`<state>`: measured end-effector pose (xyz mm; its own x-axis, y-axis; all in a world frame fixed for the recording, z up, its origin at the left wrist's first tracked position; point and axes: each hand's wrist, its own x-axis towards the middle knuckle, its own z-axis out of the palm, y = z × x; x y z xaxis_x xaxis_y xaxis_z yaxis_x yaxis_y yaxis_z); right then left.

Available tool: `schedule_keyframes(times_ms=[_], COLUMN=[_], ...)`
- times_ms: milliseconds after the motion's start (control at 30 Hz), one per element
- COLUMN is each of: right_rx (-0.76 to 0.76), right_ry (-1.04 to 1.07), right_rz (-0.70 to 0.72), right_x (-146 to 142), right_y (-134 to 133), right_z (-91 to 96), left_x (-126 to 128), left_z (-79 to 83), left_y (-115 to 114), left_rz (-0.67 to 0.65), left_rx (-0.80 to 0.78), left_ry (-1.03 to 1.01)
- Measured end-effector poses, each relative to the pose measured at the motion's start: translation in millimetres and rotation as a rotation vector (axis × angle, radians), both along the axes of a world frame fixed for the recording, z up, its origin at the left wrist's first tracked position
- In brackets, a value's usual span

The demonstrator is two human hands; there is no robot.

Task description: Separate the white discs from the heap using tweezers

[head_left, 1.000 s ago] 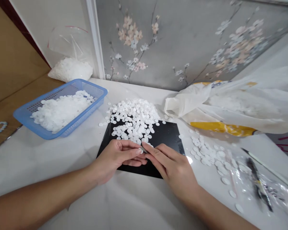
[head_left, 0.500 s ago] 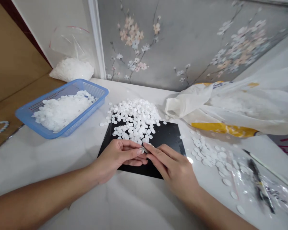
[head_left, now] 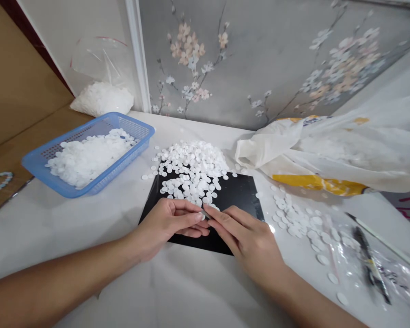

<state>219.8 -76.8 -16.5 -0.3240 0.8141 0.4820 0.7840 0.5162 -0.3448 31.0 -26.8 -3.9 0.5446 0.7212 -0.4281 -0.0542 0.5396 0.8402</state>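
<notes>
My left hand pinches a small white disc between thumb and forefinger, its other fingers loosely curled below. Against that disc, my right hand holds a small, thin, dark grey tool, mostly hidden by the fingers, so its kind is unclear. Both hands meet over the near part of a black board lying on the white table. Just beyond the fingertips, a heap of white discs covers the board's far part and spills onto the table.
A blue plastic basket of discs stands left, before a clear bag of white pieces. At right lie a white-and-yellow plastic bag, scattered discs, a black pen, a slim pale stick and clear plastic packaging.
Both hands stay in almost the same place, with only a slight shift of the fingertips at the disc. Everything else looks unchanged.
</notes>
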Motion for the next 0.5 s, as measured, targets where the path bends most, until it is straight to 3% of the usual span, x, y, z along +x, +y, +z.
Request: schedule_keyframes(times_ms=[200, 500], right_rx=[-0.023, -0.128], right_ry=[0.005, 0.217], right_rz=[-0.055, -0.107], right_x=[1.7, 0.2], right_y=[1.3, 3.1], right_z=[0.2, -2.9], left_x=[1.2, 1.7], left_z=[0.1, 1.5], left_y=[2.0, 1.6], left_rz=[0.008, 0.062], left_rx=[0.026, 0.011], left_ry=[0.06, 0.019])
